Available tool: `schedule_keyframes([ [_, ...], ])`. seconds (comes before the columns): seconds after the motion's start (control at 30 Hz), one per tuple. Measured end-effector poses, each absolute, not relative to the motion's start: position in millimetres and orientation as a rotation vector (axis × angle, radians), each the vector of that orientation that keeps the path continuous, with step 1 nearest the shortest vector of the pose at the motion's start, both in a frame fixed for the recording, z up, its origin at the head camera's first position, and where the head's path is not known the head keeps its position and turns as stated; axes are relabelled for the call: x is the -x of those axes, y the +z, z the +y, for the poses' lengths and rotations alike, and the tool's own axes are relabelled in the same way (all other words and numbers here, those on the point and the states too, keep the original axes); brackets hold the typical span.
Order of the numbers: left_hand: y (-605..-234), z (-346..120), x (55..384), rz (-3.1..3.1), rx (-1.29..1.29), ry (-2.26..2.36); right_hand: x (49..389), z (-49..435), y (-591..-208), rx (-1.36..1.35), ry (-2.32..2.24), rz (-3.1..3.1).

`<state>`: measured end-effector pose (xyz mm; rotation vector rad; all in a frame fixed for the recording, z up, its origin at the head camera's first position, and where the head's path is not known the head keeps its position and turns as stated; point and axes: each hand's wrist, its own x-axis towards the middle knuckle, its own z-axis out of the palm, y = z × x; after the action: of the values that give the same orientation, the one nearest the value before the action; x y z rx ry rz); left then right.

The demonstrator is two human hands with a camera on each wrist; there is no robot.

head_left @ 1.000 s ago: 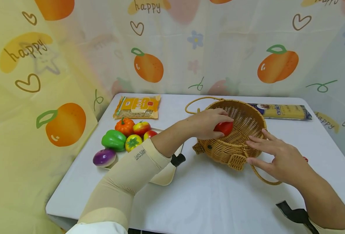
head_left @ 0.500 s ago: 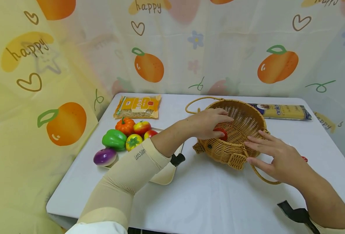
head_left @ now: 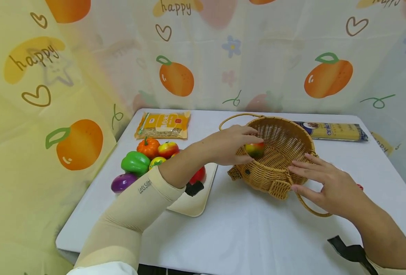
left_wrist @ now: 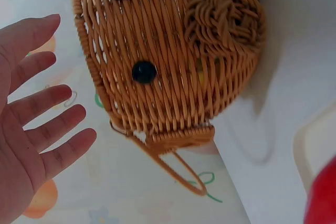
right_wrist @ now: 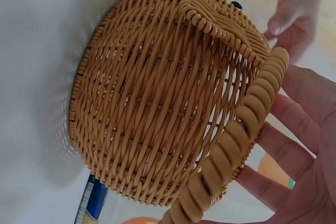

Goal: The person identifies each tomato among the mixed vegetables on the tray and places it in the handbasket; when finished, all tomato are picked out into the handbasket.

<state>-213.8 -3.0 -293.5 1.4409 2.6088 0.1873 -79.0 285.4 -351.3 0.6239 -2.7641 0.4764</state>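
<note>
My left hand (head_left: 228, 146) hovers over the left rim of a wicker basket (head_left: 263, 178) shaped like an animal's head. Its fingers are spread and hold nothing in the left wrist view. A red-and-green toy fruit (head_left: 255, 150) lies inside the basket, just beyond those fingers; its exact kind is unclear. At the basket's right side, my right hand (head_left: 327, 187) rests straight fingers against the rim, beside the rope-wrapped handle (right_wrist: 231, 135). Left of the basket, a cream tray (head_left: 193, 204) bears toy produce, including a red piece (head_left: 198, 175) partly hidden by my left forearm.
Around the tray's left are a green pepper (head_left: 135, 163), a purple eggplant (head_left: 123, 183) and an orange pumpkin (head_left: 148, 148). A yellow grain bag (head_left: 162, 125) lies at the back left. A long noodle packet (head_left: 333, 131) lies behind the basket.
My left hand has let go of the toy fruit inside the basket and drawn back to the left, fingers straightened. The fruit has turned, showing green. My right hand stays at the rim.
</note>
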Motion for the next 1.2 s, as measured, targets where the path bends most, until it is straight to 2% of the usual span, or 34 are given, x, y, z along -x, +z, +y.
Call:
schedule_keyframes([
  [0.37,-291.8,-46.8,212.7,2.669,-1.268,0.154,79.1,284.9,-350.4,-0.606,0.472,-2.786],
  [0.93,-332.5,-83.4,210.3,2.532,-0.943,-0.026,79.6,284.1,-350.5,-0.615,0.491,-2.791],
  [1.2,-343.6,-88.9,205.9,2.459,-0.901,-0.121,79.1,283.8,-350.1,-0.607,0.490,-2.794],
])
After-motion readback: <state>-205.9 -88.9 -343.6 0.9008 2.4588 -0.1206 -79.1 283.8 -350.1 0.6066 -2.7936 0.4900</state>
